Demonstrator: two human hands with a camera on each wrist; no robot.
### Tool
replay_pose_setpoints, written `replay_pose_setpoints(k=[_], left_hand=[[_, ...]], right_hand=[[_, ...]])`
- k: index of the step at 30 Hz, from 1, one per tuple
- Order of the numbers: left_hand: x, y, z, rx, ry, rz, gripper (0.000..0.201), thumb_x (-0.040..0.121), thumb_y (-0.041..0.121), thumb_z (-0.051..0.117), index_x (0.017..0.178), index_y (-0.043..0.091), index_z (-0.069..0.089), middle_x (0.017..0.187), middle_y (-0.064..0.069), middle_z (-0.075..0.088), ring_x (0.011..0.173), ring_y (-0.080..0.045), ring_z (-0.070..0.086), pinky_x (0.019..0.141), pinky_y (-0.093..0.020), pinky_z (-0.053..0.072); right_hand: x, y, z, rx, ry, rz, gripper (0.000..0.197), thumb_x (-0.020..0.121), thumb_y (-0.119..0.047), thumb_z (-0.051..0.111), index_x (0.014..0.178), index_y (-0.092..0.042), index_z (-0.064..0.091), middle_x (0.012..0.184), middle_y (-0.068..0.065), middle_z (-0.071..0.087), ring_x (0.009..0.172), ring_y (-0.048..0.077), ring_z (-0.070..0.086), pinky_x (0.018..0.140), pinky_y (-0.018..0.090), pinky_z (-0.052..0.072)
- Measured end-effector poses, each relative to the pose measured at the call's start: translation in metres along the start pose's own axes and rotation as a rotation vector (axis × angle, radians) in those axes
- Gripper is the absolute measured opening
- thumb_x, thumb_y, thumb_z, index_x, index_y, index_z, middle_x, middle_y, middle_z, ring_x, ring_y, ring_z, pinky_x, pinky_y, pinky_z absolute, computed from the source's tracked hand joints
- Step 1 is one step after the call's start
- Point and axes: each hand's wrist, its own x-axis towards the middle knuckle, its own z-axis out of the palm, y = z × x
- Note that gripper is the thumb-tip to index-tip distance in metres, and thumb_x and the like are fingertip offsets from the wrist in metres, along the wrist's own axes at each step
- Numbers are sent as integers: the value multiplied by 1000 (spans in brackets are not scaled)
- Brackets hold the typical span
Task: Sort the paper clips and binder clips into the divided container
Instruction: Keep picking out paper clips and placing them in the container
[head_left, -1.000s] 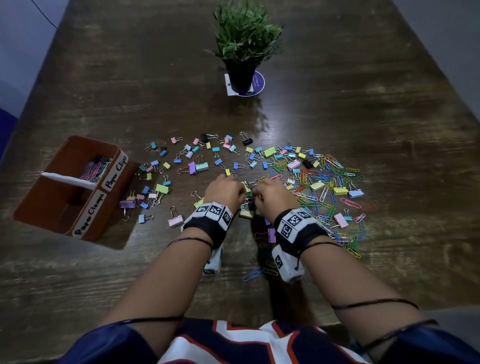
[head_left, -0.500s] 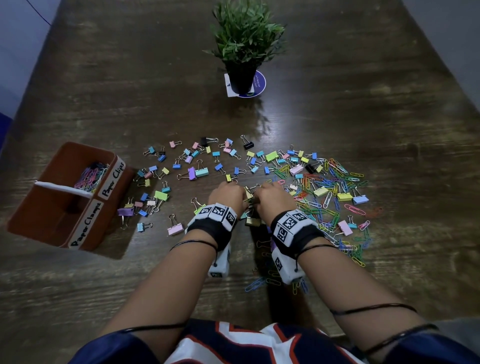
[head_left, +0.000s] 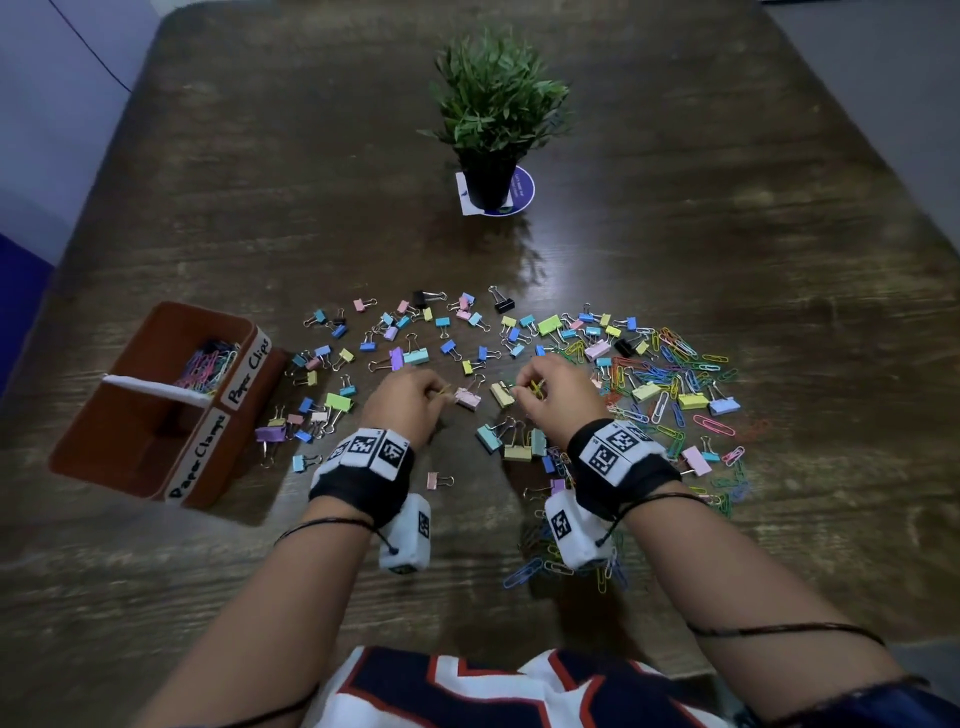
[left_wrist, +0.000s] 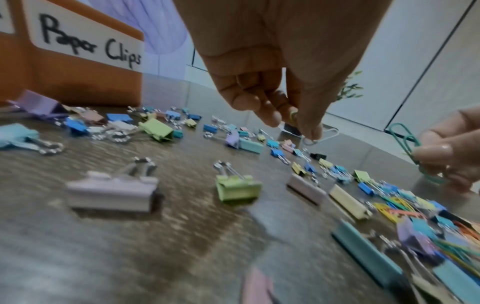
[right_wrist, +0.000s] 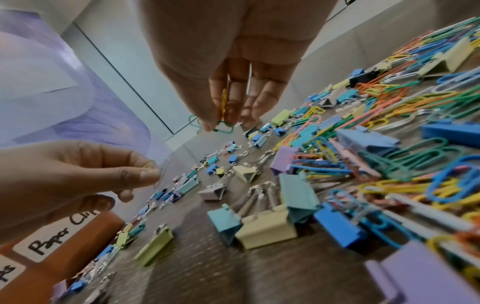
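Both hands hover just above the dark wooden table, amid scattered pastel binder clips (head_left: 415, 356). My left hand (head_left: 436, 392) pinches a white paper clip (left_wrist: 323, 134) between thumb and fingers. My right hand (head_left: 524, 387) pinches a green paper clip (right_wrist: 224, 124), with a yellow paper clip (right_wrist: 223, 101) also held between its fingers. A dense pile of coloured paper clips (head_left: 670, 364) lies to the right. The brown divided container (head_left: 130, 441) stands at the left; its far compartment, labelled Paper Clips, holds several paper clips (head_left: 208, 361). The near compartment's inside is in shadow.
A potted green plant (head_left: 493, 119) stands on a round coaster at the table's far middle. More paper clips (head_left: 561, 564) lie under my right wrist near the front edge. Large binder clips (head_left: 511, 441) sit between my wrists.
My hands were touching over the clips; they have drawn apart, the left going left and the right going right, each with a paper clip pinched in it.
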Motion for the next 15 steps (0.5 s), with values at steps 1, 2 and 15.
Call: replay_pose_setpoints(k=[1,2,15], left_hand=[[-2,-4,-7,-15,15,-8,8,90,29,63,83,25,64,95,2,58,86,-17,59,77,-35,52],[-4,-9,-13,-28,39,-12,7,90,28,64,84,24,64,96,1,57,85,-17,59,77,-35,52],[-30,-121,-127,-182,513,-337,17,87,31,65,92,16,72,92,-4,70,87,-24,64,76,-34,51]], right_hand=[[0,-6,2,13,-13,-16,3,88,-17,62,86,-15,60,92,-3,54,77,10,47,72,27,42],[0,-12,5,22,-25,-30,3,88,-16,62,86,-15,60,91,-3,55,76,11,48,71,27,42],[-1,-67,58,30,-123,-47,6,87,-19,66,92,-17,62,91,-1,64,87,18,60,79,35,52]])
